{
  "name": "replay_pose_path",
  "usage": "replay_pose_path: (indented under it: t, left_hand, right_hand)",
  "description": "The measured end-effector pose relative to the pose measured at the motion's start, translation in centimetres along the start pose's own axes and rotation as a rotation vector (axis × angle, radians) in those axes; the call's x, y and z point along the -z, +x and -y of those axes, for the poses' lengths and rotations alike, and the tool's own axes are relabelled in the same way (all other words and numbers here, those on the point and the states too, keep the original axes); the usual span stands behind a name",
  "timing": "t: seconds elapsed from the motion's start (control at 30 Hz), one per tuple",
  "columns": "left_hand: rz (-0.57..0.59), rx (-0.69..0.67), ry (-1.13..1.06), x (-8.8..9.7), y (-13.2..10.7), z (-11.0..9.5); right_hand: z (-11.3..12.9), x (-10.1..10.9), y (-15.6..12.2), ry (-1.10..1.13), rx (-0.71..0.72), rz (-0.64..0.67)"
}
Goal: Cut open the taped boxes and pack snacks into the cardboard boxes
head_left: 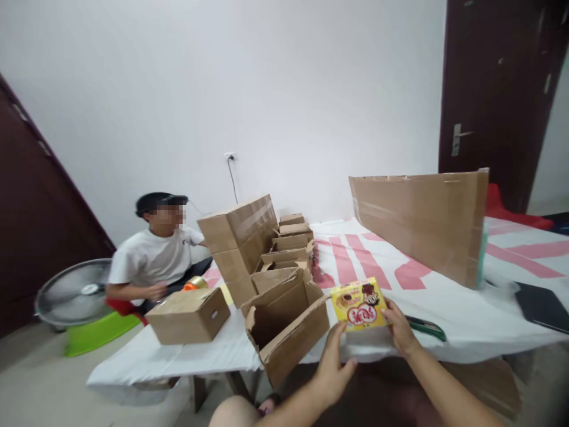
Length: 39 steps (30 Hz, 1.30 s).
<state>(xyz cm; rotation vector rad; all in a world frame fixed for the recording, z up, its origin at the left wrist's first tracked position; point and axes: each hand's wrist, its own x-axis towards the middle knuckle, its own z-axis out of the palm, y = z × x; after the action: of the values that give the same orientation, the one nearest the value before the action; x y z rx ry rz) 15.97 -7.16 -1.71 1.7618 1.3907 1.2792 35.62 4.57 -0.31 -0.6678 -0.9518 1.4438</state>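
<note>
My right hand (402, 333) grips the right edge of a small yellow carton (359, 305) with red lettering and a food picture. The carton is tilted above the near edge of the table. My left hand (332, 375) is at its lower left corner, thumb and finger spread apart; one fingertip overlaps the corner, and I cannot tell whether it presses on it. Left of the carton, an open brown cardboard box (288, 326) tilts at the table edge, its inside in shadow. A green-handled tool, perhaps a cutter (427, 328), lies right of my right hand.
A row of open cardboard boxes (287, 244) runs back beside stacked closed boxes (240, 237). Another closed box (189, 314) stands left. A tall cardboard panel (420, 222) and a dark flat object (542, 305) are right. A person (153, 258) sits left near a fan (75, 293).
</note>
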Motion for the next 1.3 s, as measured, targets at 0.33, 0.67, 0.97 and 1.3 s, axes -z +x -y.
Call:
replay_pose_path:
  t: [0.33,0.67,0.97,1.3]
  left_hand:
    - [-0.458,0.189,0.121,11.1,-5.2,4.6]
    - [-0.571,0.381,0.614,14.1,-3.6,4.0]
    - [-0.549,0.351,0.669,13.9,-2.3,4.6]
    - [-0.519,0.408,0.727,13.3,0.5,4.6]
  right_hand:
    - [-2.7,-2.9,-0.6,-0.057,-0.088,0.104]
    - [-3.1,-1.8,-1.1,-0.087,-0.069,0.146]
    - [-2.8,-1.9,-1.3,-0.099,-0.065,0.180]
    - [-2.8,-1.9,-1.3,-0.150,-0.057,0.180]
